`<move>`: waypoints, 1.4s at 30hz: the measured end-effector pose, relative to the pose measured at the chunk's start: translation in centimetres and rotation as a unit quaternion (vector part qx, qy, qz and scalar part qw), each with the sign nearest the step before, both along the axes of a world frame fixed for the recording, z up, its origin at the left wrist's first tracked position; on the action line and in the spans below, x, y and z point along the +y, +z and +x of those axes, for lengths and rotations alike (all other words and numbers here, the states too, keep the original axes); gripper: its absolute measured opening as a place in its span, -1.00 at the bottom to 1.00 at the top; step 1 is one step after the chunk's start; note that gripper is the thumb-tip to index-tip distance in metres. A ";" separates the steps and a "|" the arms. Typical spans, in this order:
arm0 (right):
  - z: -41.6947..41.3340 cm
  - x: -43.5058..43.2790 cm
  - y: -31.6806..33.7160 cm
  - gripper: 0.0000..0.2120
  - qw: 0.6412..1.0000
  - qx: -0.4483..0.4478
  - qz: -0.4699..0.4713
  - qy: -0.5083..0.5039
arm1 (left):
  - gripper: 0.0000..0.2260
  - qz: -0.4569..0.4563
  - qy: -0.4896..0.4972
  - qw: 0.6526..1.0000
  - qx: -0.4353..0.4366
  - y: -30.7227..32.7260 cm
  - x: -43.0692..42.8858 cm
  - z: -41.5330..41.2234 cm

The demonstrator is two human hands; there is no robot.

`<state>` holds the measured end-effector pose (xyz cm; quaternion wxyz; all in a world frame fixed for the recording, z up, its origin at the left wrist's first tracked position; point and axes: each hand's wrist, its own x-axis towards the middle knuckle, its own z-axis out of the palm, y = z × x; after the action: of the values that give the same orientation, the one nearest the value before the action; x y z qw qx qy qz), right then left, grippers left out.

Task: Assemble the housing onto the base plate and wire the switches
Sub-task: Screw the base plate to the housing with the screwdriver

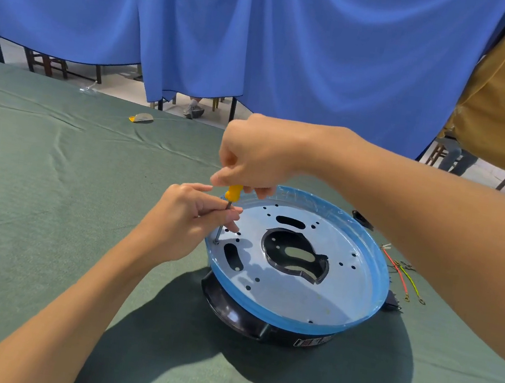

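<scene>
Where the green cloth surface (pixel 51 197) lies nearest, one round black plastic housing (pixel 238 314) sits on it, carrying one round silver metal base plate (pixel 312 289) with a blue rim. At the plate's left edge the left hand (pixel 189 221) pinches the shaft of one yellow-handled screwdriver (pixel 232 192), whose tip stands on one screw (pixel 215 241). Above, the right hand (pixel 259 157) has its fingers curled round the handle. Right of the plate lie one red wire (pixel 401 280) and one yellow-green wire (pixel 412 286). Beyond hangs a blue curtain (pixel 265 32).
</scene>
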<state>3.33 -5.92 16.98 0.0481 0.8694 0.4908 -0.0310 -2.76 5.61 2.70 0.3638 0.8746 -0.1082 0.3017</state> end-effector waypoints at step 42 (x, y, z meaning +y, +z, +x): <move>-0.1 -0.2 -0.5 -0.62 0.995 -0.079 0.048 0.030 | -0.91 -0.145 -0.056 0.983 0.101 -0.2 0.3 -0.1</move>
<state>3.24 -6.10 16.43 0.0463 0.8550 0.5126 0.0629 -2.88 5.86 2.52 0.5118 0.8312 -0.0746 0.2038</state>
